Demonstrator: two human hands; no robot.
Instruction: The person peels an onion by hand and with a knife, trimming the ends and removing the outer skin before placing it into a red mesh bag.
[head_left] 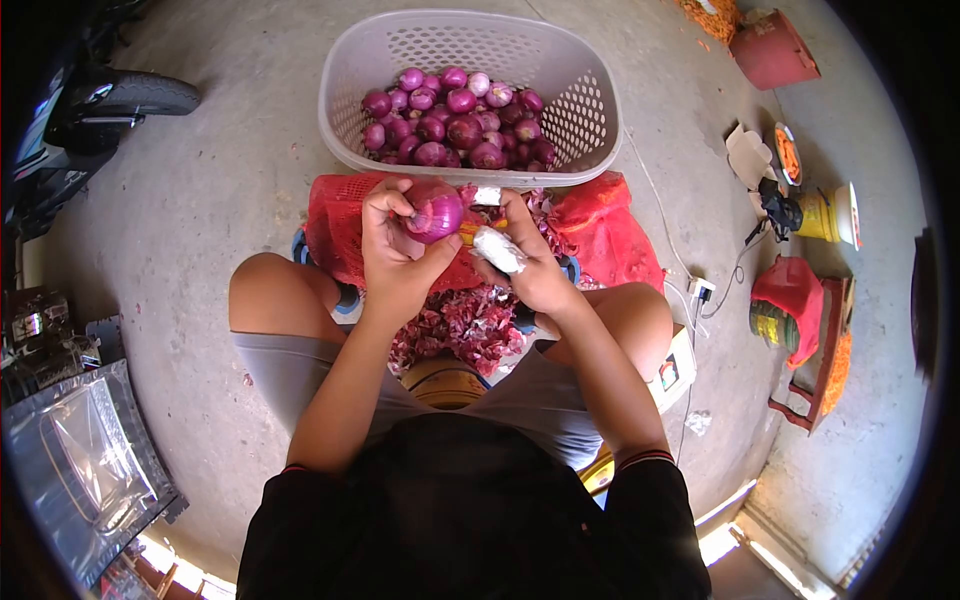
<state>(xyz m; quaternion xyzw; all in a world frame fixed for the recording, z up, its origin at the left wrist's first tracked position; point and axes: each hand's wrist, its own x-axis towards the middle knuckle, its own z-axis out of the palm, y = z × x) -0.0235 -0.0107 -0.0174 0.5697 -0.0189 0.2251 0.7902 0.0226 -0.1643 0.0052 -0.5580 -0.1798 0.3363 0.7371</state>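
Purple-red skin is showing on the onion [436, 208] that is being gripped by the left hand [395, 260], whose fingers are being wrapped over its top and whose thumb is being pressed up against its lower side, so that the hand is clamped tight on it. The onion is being held in the air in front of the knees, just below the near rim of a basket.

Touching it from the other side, the right hand [535, 275] is being closed around a yellow-orange handle [470, 230]. Only a short stub of it is showing, and the working end is being hidden between the onion and the fingers. A white wrapping [497, 250] is being worn on the thumb of this hand.

Under both hands, a heap of purple peelings [470, 325] is being collected between the person's legs, on and beside red mesh sacks [610, 235] that are being spread on the concrete floor [220, 200].

Just beyond the sacks, a pale plastic basket [480, 35] is being used to hold a pile of small peeled onions [450, 120].

Further out, a tyre [140, 95] is being seen at the upper left, a red pot [772, 50] at the upper right, a white cable [660, 215] to the right of the sacks, and a clear plastic bag [85, 460] at the lower left.
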